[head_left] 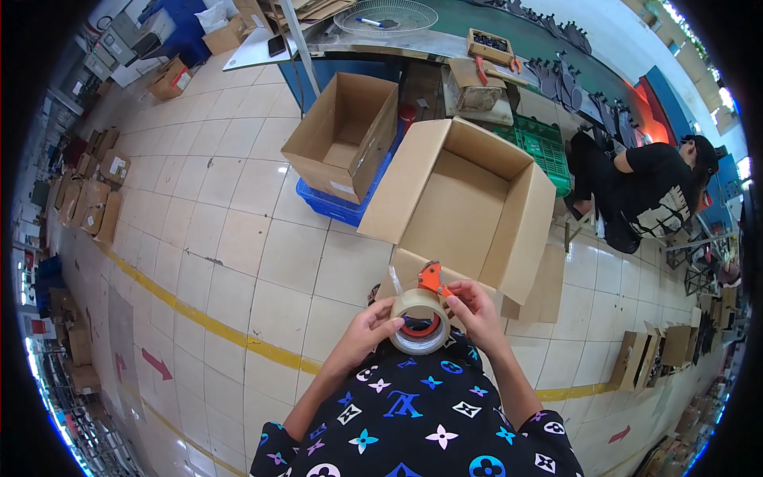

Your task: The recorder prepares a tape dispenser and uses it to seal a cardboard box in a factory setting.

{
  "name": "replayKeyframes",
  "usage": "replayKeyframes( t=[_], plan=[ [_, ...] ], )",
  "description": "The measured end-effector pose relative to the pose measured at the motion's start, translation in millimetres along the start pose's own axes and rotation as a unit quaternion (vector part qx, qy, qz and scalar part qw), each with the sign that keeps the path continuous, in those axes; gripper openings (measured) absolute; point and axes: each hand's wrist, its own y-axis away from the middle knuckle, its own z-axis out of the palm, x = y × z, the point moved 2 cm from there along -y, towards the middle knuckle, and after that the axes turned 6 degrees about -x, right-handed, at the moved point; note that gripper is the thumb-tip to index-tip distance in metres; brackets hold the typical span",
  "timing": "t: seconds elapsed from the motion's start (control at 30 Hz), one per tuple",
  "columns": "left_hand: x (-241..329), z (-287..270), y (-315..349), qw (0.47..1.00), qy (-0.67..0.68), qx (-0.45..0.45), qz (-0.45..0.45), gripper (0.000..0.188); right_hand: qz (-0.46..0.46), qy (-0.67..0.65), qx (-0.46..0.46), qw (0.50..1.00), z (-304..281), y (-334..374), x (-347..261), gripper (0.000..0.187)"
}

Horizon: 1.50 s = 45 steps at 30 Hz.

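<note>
Close in front of my body I hold a tape dispenser (430,278) with an orange head, loaded with a wide roll of clear packing tape (413,300). My left hand (370,327) is closed on the left rim of the roll. A strip of tape (395,281) stands up beside those fingertips. On the other side, my right hand (475,312) grips the dispenser just behind its orange head, thumb and fingers pinched together. Just beyond the hands, a large open cardboard box (461,199) has its flaps spread outward and shows a bare bottom.
Left of the large box, a smaller open carton (348,135) sits on a blue crate (330,205). A green crate (542,147) stands behind, near a seated person in black (656,191). The workbench (381,46) at the back carries a wire tray, a parts box and pliers.
</note>
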Motion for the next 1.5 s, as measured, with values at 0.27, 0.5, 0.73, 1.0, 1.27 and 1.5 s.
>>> replayKeyframes(
  t=[0.27,0.5,0.73,1.0,1.27,1.5],
  plan=[
    [8.6,6.7,4.9,0.999,-0.016,-0.026,0.013,0.064,0.001,0.036,0.032,0.999,-0.2,1.8,0.6,0.03],
    [10.7,8.7,12.3,0.995,-0.076,0.026,0.055,0.072,-0.019,0.01,0.046,0.999,1.3,-2.9,3.6,0.024],
    [34.0,16.1,29.2,0.96,-0.163,-0.148,0.172,0.066,-0.047,-0.06,0.136,0.988,-42.4,-17.2,14.8,0.018],
    [22.2,0.8,27.4,0.965,-0.13,-0.148,0.172,0.069,-0.21,-0.273,0.022,0.939,-49.5,2.9,-12.8,0.083],
    [21.2,9.2,11.7,0.991,-0.047,0.07,0.104,0.074,-0.22,-0.448,-0.143,0.855,-32.8,4.6,-17.1,0.082],
    [49.9,25.6,-0.9,0.981,-0.121,0.084,0.129,0.072,-0.228,-0.574,-0.174,0.767,-26.3,8.7,-29.3,0.073]
  ],
)
